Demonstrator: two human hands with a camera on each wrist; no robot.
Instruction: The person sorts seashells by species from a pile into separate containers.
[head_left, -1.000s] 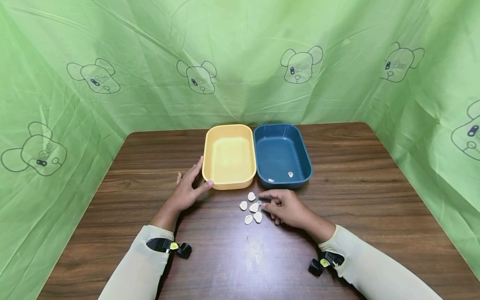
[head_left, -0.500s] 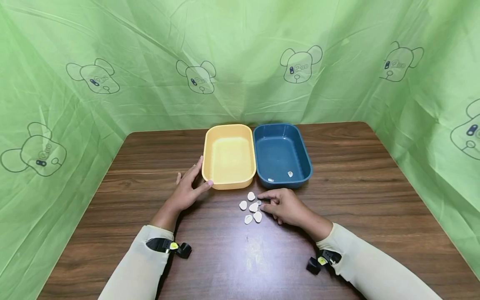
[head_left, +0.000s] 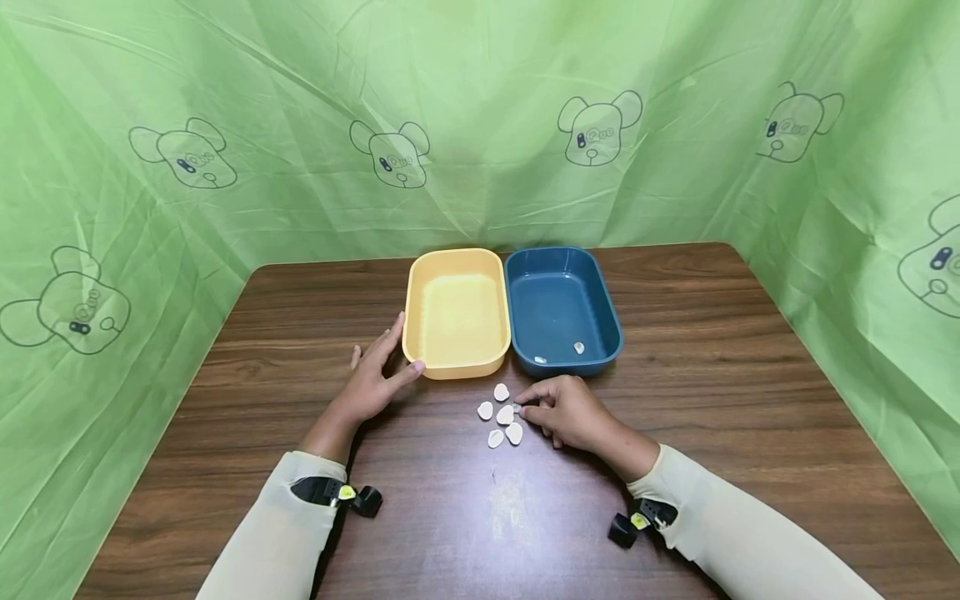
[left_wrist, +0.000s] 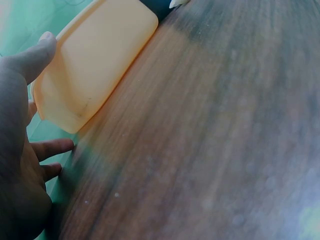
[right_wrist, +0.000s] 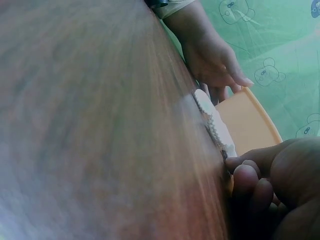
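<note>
Several white seashells (head_left: 506, 414) lie in a loose cluster on the table in front of two bins. At the cluster's right side my right hand (head_left: 573, 414) pinches a small greyish shell (head_left: 517, 408) between thumb and index finger, the other fingers curled under. In the right wrist view, ridged edges show on the shells (right_wrist: 215, 125) beside those fingertips. My left hand (head_left: 371, 379) rests against the yellow bin (head_left: 457, 317), thumb at its front left corner and fairly straight fingers along its left side. Two small pale shells (head_left: 579, 348) lie inside the blue bin (head_left: 558, 300).
Both bins stand side by side near the back edge of the brown wooden table (head_left: 712, 375). A green curtain (head_left: 487, 192) with printed animal heads hangs behind and at both sides.
My right hand has shifted slightly left, and its thumb and index finger have closed on the small greyish shell. The left hand stays at the yellow bin.
</note>
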